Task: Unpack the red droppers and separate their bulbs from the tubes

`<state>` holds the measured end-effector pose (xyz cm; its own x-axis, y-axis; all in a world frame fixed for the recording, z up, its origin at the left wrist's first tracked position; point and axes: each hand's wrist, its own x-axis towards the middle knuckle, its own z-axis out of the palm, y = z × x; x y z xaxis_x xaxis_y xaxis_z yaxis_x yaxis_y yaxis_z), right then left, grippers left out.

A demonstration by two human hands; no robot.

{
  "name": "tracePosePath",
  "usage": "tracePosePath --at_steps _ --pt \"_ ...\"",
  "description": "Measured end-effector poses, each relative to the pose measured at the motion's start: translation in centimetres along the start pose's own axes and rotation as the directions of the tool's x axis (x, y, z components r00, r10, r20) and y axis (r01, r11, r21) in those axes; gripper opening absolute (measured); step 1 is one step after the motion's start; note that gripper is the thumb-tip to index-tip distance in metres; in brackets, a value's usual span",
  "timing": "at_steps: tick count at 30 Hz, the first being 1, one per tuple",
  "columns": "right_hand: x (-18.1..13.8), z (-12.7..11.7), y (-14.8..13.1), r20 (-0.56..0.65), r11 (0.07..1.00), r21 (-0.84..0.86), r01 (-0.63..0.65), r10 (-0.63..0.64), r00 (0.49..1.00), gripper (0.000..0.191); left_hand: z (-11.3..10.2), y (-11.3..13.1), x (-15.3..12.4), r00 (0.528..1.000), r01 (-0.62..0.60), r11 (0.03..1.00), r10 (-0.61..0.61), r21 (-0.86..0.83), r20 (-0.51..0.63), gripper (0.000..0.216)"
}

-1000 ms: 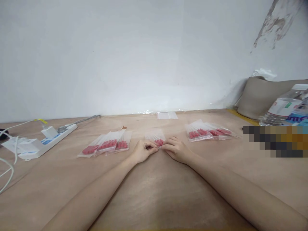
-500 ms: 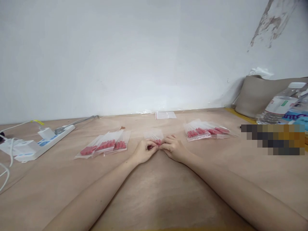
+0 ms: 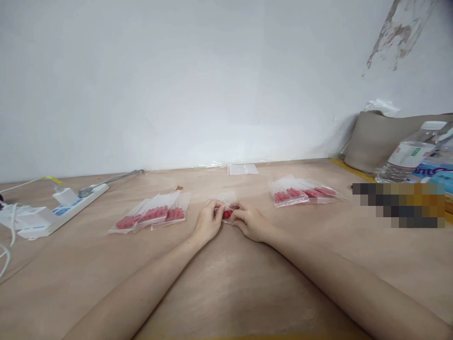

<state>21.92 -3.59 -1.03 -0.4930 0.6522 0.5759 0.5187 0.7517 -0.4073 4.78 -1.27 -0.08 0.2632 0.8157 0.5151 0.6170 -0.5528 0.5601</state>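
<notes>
Pinching a small clear bag [image 3: 227, 211] from both sides: left hand [image 3: 208, 222] and right hand [image 3: 250, 222], fingertips of both closed on it, so both are gripping. The bag is at centre frame, low over the table [image 3: 226, 283]; can't tell if it touches the surface. It's thin glossy film, crumpled at the top, with red stick-shaped pieces bunched inside between the fingers. Both forearms are bare, coming in from the bottom edge and meeting in a V.

Near the hands on the left: left stack [image 3: 152, 215] of the same bags, about three, flat, fanned and overlapping, red ends toward the camera. Right of the hands, a bit further off: right stack [image 3: 304, 193], also flat and overlapping. Behind, centre frame at the foot of the wall: one empty bag [image 3: 242, 169], flat, rectangular, clear.

Table surface is tan, matte and worn, with mottled lighter patches.

Far left: white power strip [image 3: 60, 211], a long bar with boxy white adapters plugged in. A grey cable runs from it toward the wall, and white cords [image 3: 5, 248] loop off the left edge.

Right edge: soft grey pouch [image 3: 375, 139] slumped against the wall. Just beside it, a clear plastic bottle [image 3: 406, 158], tilted, with a white cap and a label. A pixelated block [image 3: 398, 205] sits below that.

Wall [image 3: 177, 85] is white and matte, with a peeled brownish patch [image 3: 396, 33] in the upper right of the frame.
</notes>
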Motion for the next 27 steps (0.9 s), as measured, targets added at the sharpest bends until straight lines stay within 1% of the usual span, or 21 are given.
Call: tracePosePath --at_steps 2,3,5,7,9,10,12,13,15,16,17,19,21,23,25,27 --pt "-0.2 -0.8 0.2 0.075 0.99 0.139 -0.004 -0.007 0.997 0.01 -0.4 0.2 -0.1 0.998 0.007 1.0 -0.008 -0.004 -0.068 0.017" --pt "-0.4 -1.3 0.4 0.107 0.982 0.189 -0.019 -0.002 0.994 0.01 -0.7 0.3 -0.2 0.998 -0.007 1.0 0.005 -0.018 -0.065 0.017" --pt "-0.6 -2.1 0.7 0.147 0.966 0.244 -0.091 0.056 0.988 0.008 -1.3 0.3 -0.4 0.997 -0.071 0.996 0.072 -0.063 0.019 0.02" --pt "-0.7 -2.7 0.9 0.16 0.947 0.266 -0.182 0.143 0.977 0.015 -2.1 0.0 -0.4 0.982 -0.136 0.987 0.145 -0.08 0.119 0.027" --pt "-0.7 -2.9 1.1 0.132 0.935 0.259 -0.241 0.213 0.968 0.019 -2.7 -0.6 -0.4 0.96 -0.182 0.982 0.187 -0.043 0.207 0.033" --pt "-0.7 -2.9 1.1 0.095 0.939 0.239 -0.249 0.232 0.968 0.017 -3.0 -0.8 -0.4 0.946 -0.199 0.98 0.199 -0.026 0.255 0.034" --pt "-0.6 -2.6 1.4 -0.02 0.958 0.162 -0.237 0.243 0.97 0.009 -3.2 -1.2 -0.4 0.911 -0.226 0.974 0.218 -0.017 0.351 0.037" --pt "-0.6 -2.5 1.6 -0.078 0.967 0.111 -0.229 0.238 0.968 0.005 -3.3 -1.2 -0.5 0.897 -0.235 0.972 0.222 -0.013 0.381 0.037" --pt "-0.6 -2.2 2.1 -0.167 0.972 -0.007 -0.233 0.229 0.959 0.008 -3.3 -1.1 -0.6 0.895 -0.245 0.969 0.222 0.01 0.386 0.036" --pt "-0.6 -2.2 2.3 -0.189 0.967 -0.068 -0.247 0.23 0.955 0.011 -3.3 -0.9 -0.6 0.9 -0.255 0.967 0.227 0.026 0.372 0.035" --pt "-0.6 -2.2 2.4 -0.191 0.954 -0.122 -0.273 0.247 0.95 0.014 -3.3 -0.8 -0.6 0.904 -0.268 0.963 0.238 0.038 0.356 0.034" --pt "-0.5 -2.3 2.5 -0.154 0.921 -0.191 -0.341 0.314 0.937 0.016 -3.4 -0.5 -0.6 0.91 -0.289 0.956 0.26 0.042 0.323 0.032" --pt "-0.3 -2.4 2.2 -0.093 0.897 -0.193 -0.397 0.386 0.918 0.016 -3.5 -0.4 -0.6 0.912 -0.3 0.953 0.277 0.031 0.303 0.033" --pt "-0.2 -2.3 1.8 -0.044 0.89 -0.155 -0.43 0.428 0.903 0.016 -3.4 -0.6 -0.6 0.915 -0.289 0.957 0.27 0.02 0.301 0.036" --pt "-0.1 -2.2 1.6 0.0 0.89 -0.102 -0.444 0.446 0.895 0.016 -3.3 -0.8 -0.6 0.917 -0.253 0.967 0.242 -0.004 0.318 0.039" --pt "0.0 -2.0 1.4 0.047 0.889 -0.045 -0.456 0.458 0.888 0.019 -3.1 -1.0 -0.6 0.922 -0.185 0.982 0.189 -0.045 0.339 0.045"
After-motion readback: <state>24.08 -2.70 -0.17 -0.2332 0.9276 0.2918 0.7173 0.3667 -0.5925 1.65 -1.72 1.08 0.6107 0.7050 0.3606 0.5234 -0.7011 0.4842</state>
